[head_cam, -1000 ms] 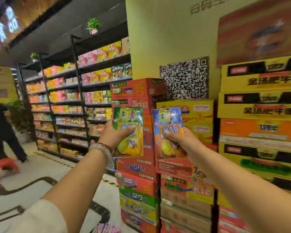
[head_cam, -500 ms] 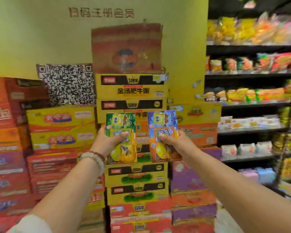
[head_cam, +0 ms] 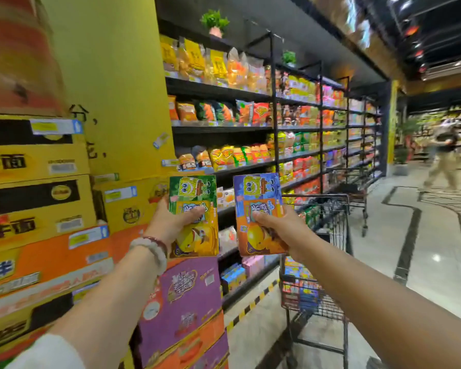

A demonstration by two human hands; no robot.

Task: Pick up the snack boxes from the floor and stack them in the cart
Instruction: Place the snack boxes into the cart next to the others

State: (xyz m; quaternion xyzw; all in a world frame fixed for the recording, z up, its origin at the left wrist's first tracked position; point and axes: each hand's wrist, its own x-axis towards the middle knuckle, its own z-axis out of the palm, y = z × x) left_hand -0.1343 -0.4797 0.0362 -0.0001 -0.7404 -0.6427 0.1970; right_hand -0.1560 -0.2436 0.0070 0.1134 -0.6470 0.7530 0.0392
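Supermarket aisle here, glossy marble floor (head_cam: 383, 235) running off to the right, black snack shelving (head_cam: 250, 123) packed with bags down the middle, and a wall of stacked shipping cartons (head_cam: 51, 209) on the left.

And here are the goods: a green snack box (head_cam: 193, 215) in the left hand (head_cam: 172, 222), a blue-and-orange snack box (head_cam: 260, 214) in the right hand (head_cam: 282, 230). Both are upright, faces toward us, held up at chest height and side by side with a gap between them. Each hand is wrapped round its box from the outer edge, thumb laid across the printed front, fingers hidden behind.

The target, a wire shopping cart (head_cam: 322, 251), sits low and to the right, just behind the right forearm, with colourful boxes already in its basket.

Now the dangers. That is a one-sided hold on a slick, flat carton; tip it over to lay it down and it could slide out of the thumb and land back on the floor. The right arm is crossing over the cart's rim, so a hasty drop might clip the wire edge. Boxes set down crooked on the ones already inside may make a stack that leans. The left box has the longer reach across. And a blurred passer-by (head_cam: 443, 155) is far down the aisle, well apart for now.
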